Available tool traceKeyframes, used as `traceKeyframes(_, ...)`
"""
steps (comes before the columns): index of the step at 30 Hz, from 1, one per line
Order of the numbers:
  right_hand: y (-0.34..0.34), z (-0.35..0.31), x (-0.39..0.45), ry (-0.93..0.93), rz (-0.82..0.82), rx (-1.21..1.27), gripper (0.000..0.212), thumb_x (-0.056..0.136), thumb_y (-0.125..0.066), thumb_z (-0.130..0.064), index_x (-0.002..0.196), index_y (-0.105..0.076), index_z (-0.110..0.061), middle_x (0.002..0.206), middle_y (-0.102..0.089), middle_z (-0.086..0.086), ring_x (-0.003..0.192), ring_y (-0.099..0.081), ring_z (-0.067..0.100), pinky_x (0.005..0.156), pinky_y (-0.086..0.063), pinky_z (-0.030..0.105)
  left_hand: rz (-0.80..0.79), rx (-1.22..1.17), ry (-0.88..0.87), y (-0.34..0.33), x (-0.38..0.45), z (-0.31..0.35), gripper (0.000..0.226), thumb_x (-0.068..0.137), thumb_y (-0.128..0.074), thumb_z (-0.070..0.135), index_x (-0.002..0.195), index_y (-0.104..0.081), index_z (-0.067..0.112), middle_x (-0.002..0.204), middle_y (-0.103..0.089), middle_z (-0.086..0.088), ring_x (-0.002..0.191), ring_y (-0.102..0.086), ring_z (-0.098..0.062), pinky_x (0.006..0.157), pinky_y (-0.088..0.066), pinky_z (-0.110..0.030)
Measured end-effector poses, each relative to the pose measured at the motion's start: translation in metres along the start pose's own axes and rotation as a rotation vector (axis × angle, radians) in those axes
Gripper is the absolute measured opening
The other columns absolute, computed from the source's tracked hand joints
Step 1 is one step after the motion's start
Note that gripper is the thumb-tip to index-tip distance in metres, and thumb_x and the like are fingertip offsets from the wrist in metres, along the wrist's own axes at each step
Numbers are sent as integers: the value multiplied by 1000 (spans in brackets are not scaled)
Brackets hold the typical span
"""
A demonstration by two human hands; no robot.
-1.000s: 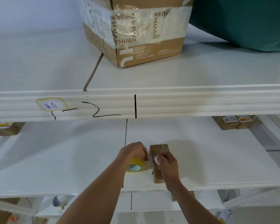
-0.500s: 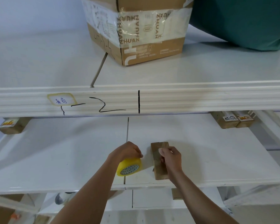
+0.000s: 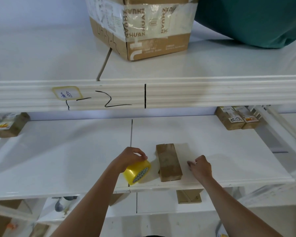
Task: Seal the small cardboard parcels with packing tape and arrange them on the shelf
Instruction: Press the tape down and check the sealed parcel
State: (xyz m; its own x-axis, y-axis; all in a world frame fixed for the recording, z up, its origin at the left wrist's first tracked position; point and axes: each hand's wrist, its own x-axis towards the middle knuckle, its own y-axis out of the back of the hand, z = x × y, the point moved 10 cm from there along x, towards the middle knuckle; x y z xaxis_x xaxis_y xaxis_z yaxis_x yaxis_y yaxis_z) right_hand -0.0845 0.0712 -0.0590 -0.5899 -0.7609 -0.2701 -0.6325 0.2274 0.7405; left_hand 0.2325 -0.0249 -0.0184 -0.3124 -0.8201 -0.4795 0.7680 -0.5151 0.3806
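Observation:
A small brown cardboard parcel (image 3: 168,161) lies lengthwise near the front edge of the white middle shelf (image 3: 229,151). My left hand (image 3: 129,158) grips a yellow roll of packing tape (image 3: 137,172) just left of the parcel, the roll tilted on the shelf. My right hand (image 3: 200,167) hovers to the right of the parcel, apart from it, fingers loosely curled and holding nothing.
Two labelled small parcels (image 3: 236,118) sit at the back right of the shelf, another (image 3: 9,125) at the back left. A large taped carton (image 3: 140,26) and a green bag (image 3: 256,19) stand on the upper shelf. Another box (image 3: 189,196) shows on the shelf below.
My right hand has let go of the parcel and moved off to its right. My left hand has drawn the tape roll away to the left of the parcel.

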Motion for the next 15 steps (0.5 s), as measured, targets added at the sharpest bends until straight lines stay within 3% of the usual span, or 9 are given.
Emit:
traceKeyframes(3,-5,8,0,-23,-9,-133,35,98,-63,-41,92,-53,-7,81,-60,7,78,-60,29,74,-52,39,13,-90,24,2,-6,-7,17,83,-83,30,93,-76,18,109,-70,-12,93,-66,-27,75,-56,-32)
traceKeyframes(8,3,-3,-10,9,45,-435,35,100,-53,-50,92,-53,-16,87,-61,1,82,-54,21,81,-39,35,38,-177,39,4,-12,-13,15,84,-83,25,92,-75,16,106,-70,-11,88,-66,-25,74,-57,-33)
traceKeyframes(12,15,-11,-17,-43,121,-389,46,96,-58,-55,103,-53,-10,98,-69,7,92,-67,27,83,-43,37,56,-222,60,5,-15,-18,13,82,-84,25,88,-76,17,108,-70,-13,92,-67,-29,80,-58,-38)
traceKeyframes(15,25,-59,-30,122,244,-272,44,100,-52,-50,112,-55,-8,105,-71,8,94,-70,26,86,-51,38,69,-245,57,5,-18,-19,9,81,-85,31,80,-78,25,109,-70,-11,99,-68,-33,86,-58,-43)
